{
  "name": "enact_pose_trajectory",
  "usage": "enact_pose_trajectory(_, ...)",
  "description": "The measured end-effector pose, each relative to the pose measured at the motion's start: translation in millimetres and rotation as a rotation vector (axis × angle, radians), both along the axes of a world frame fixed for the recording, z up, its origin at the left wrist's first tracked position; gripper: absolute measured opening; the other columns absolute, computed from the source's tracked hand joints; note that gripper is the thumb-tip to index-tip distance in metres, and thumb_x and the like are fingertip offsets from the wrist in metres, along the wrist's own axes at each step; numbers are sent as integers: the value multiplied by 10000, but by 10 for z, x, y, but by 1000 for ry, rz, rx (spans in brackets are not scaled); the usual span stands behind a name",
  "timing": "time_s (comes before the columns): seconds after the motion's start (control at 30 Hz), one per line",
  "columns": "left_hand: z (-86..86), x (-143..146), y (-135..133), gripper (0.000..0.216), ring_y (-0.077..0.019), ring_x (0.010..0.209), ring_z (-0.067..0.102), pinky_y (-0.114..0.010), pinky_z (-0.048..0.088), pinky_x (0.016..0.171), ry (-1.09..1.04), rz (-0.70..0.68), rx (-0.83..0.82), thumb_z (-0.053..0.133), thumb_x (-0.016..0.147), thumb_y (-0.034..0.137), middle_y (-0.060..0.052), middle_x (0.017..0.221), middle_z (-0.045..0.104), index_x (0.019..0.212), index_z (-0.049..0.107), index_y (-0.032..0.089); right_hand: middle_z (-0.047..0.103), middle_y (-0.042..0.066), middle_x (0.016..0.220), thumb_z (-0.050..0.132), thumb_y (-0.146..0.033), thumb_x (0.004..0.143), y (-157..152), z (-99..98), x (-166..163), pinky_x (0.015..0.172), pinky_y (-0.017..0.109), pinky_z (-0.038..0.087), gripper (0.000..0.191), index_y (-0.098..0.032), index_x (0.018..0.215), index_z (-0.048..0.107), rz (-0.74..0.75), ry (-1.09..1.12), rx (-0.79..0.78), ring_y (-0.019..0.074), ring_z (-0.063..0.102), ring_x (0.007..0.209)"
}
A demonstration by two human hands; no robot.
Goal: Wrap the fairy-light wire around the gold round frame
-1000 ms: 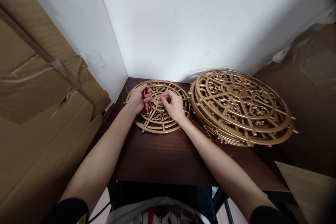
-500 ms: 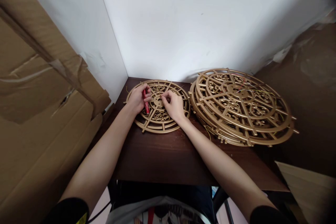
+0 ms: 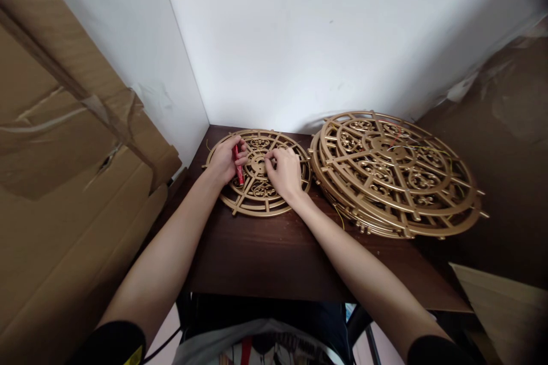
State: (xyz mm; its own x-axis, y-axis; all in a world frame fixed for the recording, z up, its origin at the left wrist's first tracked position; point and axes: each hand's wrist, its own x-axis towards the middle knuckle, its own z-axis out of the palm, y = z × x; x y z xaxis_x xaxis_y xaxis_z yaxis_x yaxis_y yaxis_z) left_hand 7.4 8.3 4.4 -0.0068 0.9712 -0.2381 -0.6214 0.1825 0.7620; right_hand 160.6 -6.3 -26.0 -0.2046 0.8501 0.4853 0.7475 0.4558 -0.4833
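A white wall (image 3: 299, 40) is filling the view at 12 o'clock. Creased brown cardboard (image 3: 64, 194) is standing at 9 o'clock. A dark brown tabletop (image 3: 265, 256) is spreading out beneath my forearms. At 3 o'clock, a slightly uneven stack of gold openwork discs (image 3: 396, 153) is sitting on it. Near the centre, just beside the stack, a smaller-looking gold disc (image 3: 258, 167) with scrollwork is lying flat under my hands. My hands are staying apart from each other. At the disc's 9 o'clock, my left hand (image 3: 225, 161) is curling its fingers around a slim red rod (image 3: 239, 168). At the disc's 3 o'clock, my right hand (image 3: 286, 174) is bending thumb and forefinger toward the hub; I cannot tell whether they are pinching anything. A thin yellow wire (image 3: 340, 218) is dangling by the stack's 8 o'clock edge.
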Motion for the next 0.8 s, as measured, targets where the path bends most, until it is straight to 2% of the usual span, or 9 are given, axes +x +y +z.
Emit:
enact_pose_trajectory(0.13,1,1,-4,258,-26,376,332,-110,216,304,-2,-5,-10,407,911,139,5,559,446,663,474,115,648,76,907,486,-181,861,-29,20,-12,847,371,390,150,-183,844,635,-9,-93,5,239,524,906)
enact_pose_trajectory(0.33,-4,-4,-3,258,-26,377,334,-108,224,306,2,-5,-2,407,915,135,6,557,446,669,479,113,617,87,907,469,-176,873,-20,-4,-18,801,344,411,172,-175,877,641,-1,-98,-15,217,540,863)
enact_pose_trajectory(0.63,-24,-36,-15,110,-20,395,345,-101,226,316,15,-46,89,554,852,125,-5,609,497,746,552,95,588,44,911,465,-209,899,-73,51,-8,708,266,433,158,-186,898,621,146,225,102,151,548,767)
enact_pose_trajectory(0.7,-12,-60,-19,38,-11,402,343,-94,217,324,20,-7,108,566,832,88,-34,666,554,801,589,86,593,32,878,459,-208,901,-81,62,-5,679,259,429,156,-187,894,613,133,276,90,138,531,706)
enact_pose_trajectory(0.8,42,-97,-34,98,-5,421,356,-96,206,336,95,127,161,594,792,57,-73,787,625,870,634,101,599,19,844,470,-210,893,-78,57,-2,639,253,416,144,-187,870,610,93,308,74,121,493,628)
